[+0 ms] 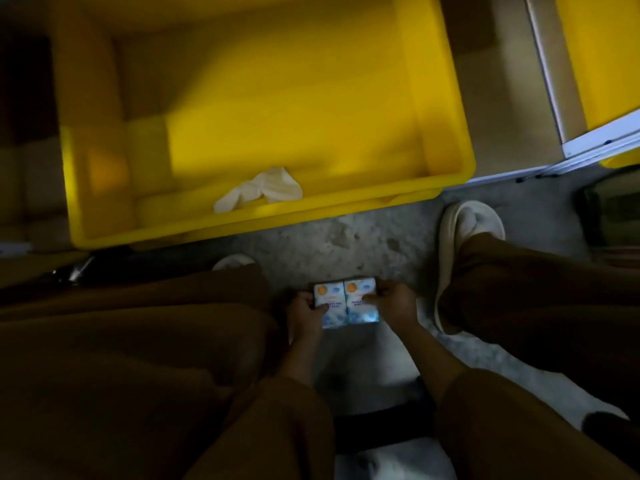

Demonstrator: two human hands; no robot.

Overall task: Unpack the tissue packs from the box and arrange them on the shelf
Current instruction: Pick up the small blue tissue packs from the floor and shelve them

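Two blue-and-white tissue packs (345,302) with orange marks sit side by side, held low between my knees above the concrete floor. My left hand (306,311) grips the left pack's edge, thumb on its face. My right hand (394,299) grips the right pack the same way. A large yellow plastic box (446,109) stands on the floor just ahead, holding only a crumpled white cloth (259,194) near its front wall. The white shelf frame (550,81) rises at the upper right.
My legs in brown trousers flank the hands, with a white slipper (467,230) on the right foot close to the box's corner. Another yellow bin (602,57) sits inside the shelf. A dark object (609,209) lies at the right edge.
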